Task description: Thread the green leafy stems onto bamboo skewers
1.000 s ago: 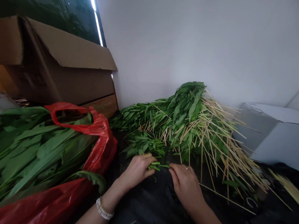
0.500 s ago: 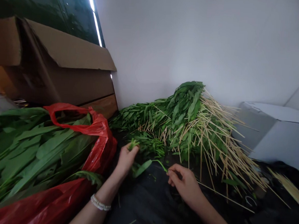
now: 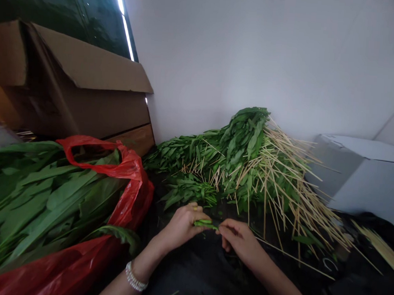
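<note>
Below the skewered greens pile (image 3: 250,165), L hand (image 3: 180,225) & R hand (image 3: 240,239) both pinch a folded green leaf (image 3: 205,223) w/ fingers clenched.

From where I stand, the folded green leaf (image 3: 205,222) is mostly hidden between the left hand (image 3: 181,226) and right hand (image 3: 239,238); whether a skewer runs through it is too small to tell. The red plastic bag (image 3: 131,183) and its long leaves (image 3: 36,198) run off the left edge. The white box (image 3: 365,179) is cut by the right edge.
</note>
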The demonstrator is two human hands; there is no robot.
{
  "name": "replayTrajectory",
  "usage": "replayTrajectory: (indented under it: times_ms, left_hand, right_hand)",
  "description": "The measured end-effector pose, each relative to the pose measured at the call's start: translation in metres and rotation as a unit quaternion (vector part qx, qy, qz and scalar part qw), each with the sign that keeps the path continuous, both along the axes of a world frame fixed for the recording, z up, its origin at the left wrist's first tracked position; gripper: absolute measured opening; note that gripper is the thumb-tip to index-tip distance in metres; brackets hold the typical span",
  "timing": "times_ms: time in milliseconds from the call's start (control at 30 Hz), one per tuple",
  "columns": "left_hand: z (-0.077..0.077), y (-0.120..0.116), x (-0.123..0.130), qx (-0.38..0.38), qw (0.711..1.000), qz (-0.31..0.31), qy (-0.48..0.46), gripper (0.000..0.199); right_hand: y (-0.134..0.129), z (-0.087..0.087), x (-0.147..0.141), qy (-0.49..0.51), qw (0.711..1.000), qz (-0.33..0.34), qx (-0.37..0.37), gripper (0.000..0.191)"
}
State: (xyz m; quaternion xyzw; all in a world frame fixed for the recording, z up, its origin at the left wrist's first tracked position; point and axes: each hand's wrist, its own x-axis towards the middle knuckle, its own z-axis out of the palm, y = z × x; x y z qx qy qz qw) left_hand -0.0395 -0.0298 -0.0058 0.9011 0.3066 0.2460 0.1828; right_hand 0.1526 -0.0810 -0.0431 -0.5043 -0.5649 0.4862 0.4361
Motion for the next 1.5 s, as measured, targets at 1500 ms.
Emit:
replayTrajectory:
  times_ms: [1500]
  left_hand:
    - [0.006, -0.002, 0.002, -0.250, 0.940, 0.010, -0.232, 0.020]
  right_hand:
    - [-0.006, 0.014, -0.007, 0.130, 0.990, 0.022, 0.045, 0.025]
